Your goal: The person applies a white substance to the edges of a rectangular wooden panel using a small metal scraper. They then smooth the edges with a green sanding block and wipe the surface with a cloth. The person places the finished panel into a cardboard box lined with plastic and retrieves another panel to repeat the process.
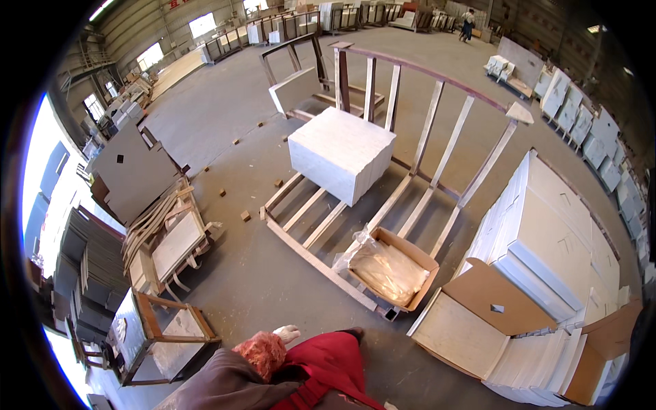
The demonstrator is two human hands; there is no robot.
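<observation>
My left hand (288,333), in a white glove, hangs low in front of my red apron (335,365). A patterned orange-red sleeve cover (263,353) runs up to my grey sleeve. Its fingers look loosely apart, and I see nothing in them. My right hand is out of sight. Ahead stands a metal A-frame rack (321,272) with wooden slats. A block of stacked white stone slabs (342,143) rests on its far left part. On its near right corner lies an open cardboard box (425,263) with clear plastic sheeting (383,263) inside, partly spilling over the side.
Stacked white slabs with cardboard (502,294) stand close on the right. At left are a wooden trolley with straps (179,244) and a wood-edged metal frame (174,336). Small wooden blocks (245,216) dot the floor. A person (467,25) stands far off.
</observation>
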